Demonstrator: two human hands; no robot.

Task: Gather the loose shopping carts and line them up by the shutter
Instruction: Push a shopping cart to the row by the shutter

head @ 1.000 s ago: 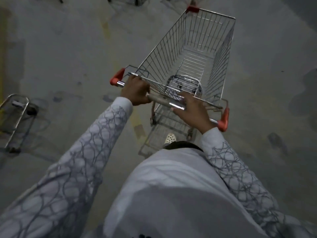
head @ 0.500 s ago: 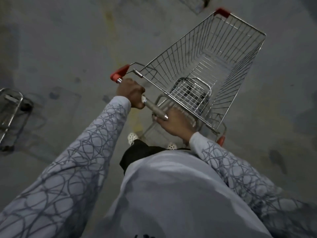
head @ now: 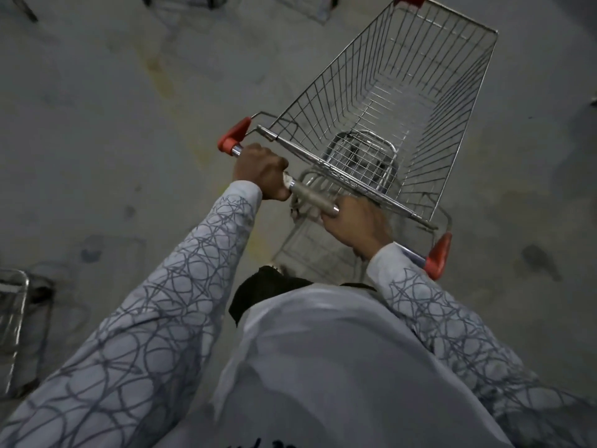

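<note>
Left grip [head: 261, 171], right grip [head: 353, 223] round cart handle [head: 311, 197]; possibly cropped lettering [head: 258, 444]

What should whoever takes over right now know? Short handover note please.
Left hand: grips the metal handle bar of the empty silver wire shopping cart with red end caps.
Right hand: grips the same bar, further right.
Cart stands on the grey concrete floor. Part of another metal cart frame shows at the left edge.
Done: one cart in hand.
Left: roll it to the shutter, not in view, line it up, fetch the rest.
</note>
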